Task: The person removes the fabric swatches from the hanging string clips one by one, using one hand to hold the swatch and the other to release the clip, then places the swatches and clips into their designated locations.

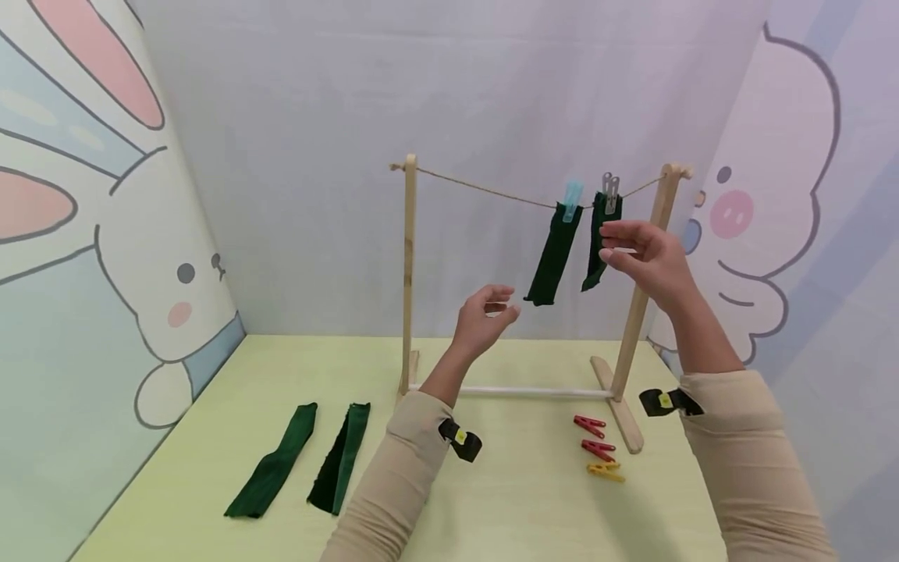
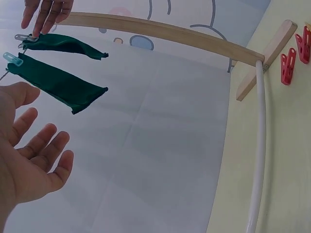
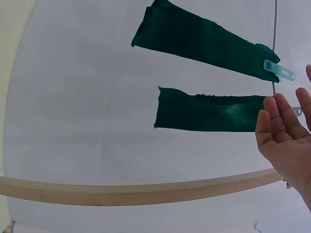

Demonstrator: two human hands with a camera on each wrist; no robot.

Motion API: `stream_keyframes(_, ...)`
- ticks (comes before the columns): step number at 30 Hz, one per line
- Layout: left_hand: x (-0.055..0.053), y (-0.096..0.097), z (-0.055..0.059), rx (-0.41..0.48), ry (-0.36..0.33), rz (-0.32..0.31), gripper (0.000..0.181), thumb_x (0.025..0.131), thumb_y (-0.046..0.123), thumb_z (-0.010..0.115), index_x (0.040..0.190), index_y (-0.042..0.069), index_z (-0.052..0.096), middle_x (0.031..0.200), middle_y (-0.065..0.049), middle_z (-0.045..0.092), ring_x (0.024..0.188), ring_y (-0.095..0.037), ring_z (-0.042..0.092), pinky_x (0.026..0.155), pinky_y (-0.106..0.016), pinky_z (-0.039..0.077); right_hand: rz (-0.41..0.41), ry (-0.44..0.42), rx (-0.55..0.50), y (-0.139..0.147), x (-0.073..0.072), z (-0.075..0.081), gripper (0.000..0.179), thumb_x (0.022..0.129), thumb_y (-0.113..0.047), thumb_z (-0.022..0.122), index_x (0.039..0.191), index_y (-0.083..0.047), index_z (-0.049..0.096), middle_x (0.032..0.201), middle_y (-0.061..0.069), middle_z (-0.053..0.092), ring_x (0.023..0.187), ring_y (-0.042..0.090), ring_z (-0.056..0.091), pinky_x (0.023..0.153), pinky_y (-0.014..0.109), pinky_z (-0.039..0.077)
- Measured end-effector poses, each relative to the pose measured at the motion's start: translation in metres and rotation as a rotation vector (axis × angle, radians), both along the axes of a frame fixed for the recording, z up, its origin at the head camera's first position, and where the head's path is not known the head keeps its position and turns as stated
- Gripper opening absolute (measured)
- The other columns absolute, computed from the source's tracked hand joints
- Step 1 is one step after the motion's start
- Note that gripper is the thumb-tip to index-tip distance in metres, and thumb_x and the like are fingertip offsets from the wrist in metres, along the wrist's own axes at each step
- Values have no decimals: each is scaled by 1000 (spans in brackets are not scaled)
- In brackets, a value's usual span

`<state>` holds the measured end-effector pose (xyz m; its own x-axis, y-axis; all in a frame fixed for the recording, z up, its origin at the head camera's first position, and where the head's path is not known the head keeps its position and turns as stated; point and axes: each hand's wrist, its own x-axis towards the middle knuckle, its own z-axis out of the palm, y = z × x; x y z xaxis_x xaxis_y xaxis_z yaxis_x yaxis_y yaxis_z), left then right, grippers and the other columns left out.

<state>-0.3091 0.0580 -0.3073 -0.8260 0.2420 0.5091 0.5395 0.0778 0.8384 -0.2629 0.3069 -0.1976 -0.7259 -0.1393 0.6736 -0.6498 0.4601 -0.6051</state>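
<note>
Two dark green cloth strips hang from a string (image 1: 485,188) on a wooden rack. A light blue clothespin (image 1: 572,201) clips the left strip (image 1: 552,261); a grey clothespin (image 1: 610,195) clips the right strip (image 1: 596,240). My right hand (image 1: 655,261) is beside the right strip just below the grey clothespin, its fingers loosely bent; in the right wrist view the fingertips (image 3: 270,103) overlap the strip's upper end. Lower and to the left, my left hand (image 1: 479,321) hovers with relaxed, spread fingers, holding nothing, near the left strip's bottom end.
Two more green strips, one flat (image 1: 274,468) and one folded (image 1: 340,464), lie on the table at the left. Two red clothespins (image 1: 597,449) and a yellow one (image 1: 605,471) lie near the rack's right foot (image 1: 618,406). A white bar (image 1: 534,391) joins the rack's feet.
</note>
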Motion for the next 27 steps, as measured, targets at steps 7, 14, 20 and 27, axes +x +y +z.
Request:
stream_keyframes(7,-3,9,6,25,10,-17,31,88,13,65,117,6,60,112,-6,60,99,-18,58,81,-25,47,-22,13,13,-8,-5,15,38,88,-5,63,124,4,54,117,15,58,101,15,55,81,15,44)
stream_keyframes(14,-8,20,12,-8,-17,-4,34,89,17,64,123,10,58,118,-4,58,106,-21,56,84,-25,46,-64,-1,14,-18,-9,31,41,89,-9,63,127,0,53,124,13,55,106,19,53,83,16,44)
stream_keyframes(20,-14,30,14,-35,-30,7,36,89,15,64,124,10,58,122,-6,57,109,-22,56,84,-26,46,-82,-41,16,-28,-12,42,46,90,-16,62,133,-4,49,130,13,51,113,23,51,87,20,43)
stream_keyframes(27,-20,43,10,-46,-39,9,37,89,12,64,124,9,57,120,-8,59,105,-21,58,81,-24,47,-104,-119,39,-39,-17,50,50,92,-20,60,137,-5,43,137,15,45,117,26,50,92,28,42)
